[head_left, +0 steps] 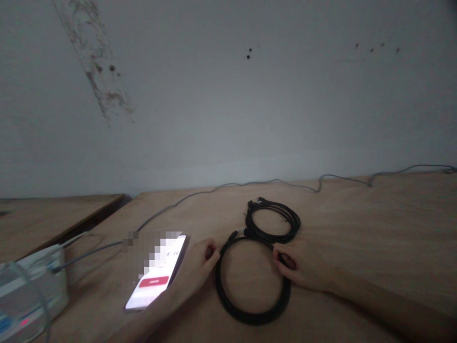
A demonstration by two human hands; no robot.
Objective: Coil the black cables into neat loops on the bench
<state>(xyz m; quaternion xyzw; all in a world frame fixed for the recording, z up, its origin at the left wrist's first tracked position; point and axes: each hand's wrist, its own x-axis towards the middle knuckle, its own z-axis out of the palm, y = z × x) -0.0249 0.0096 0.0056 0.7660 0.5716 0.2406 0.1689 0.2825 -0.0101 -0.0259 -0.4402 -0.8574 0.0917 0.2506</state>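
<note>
A near coil of black cable point(257, 318) is laid flat on the bench point(374, 228), flanked by the left hand point(205, 255) and right hand point(300, 264); both are curled at its rim, though whether it is gripped cannot be told in this dim view. It is met behind by a smaller black cable coil point(294, 224). Leftward, room is narrowed by a smartphone point(152, 291); rightward, broad open wood is offered. The rear edge is roughly traced by a grey cable point(228, 184).

Two black cable coils point(257, 318) point(294, 221); two bare hands point(203, 259) point(303, 263); one lit phone point(155, 286); one long grey cord point(174, 205); one pale wall point(214, 109).
</note>
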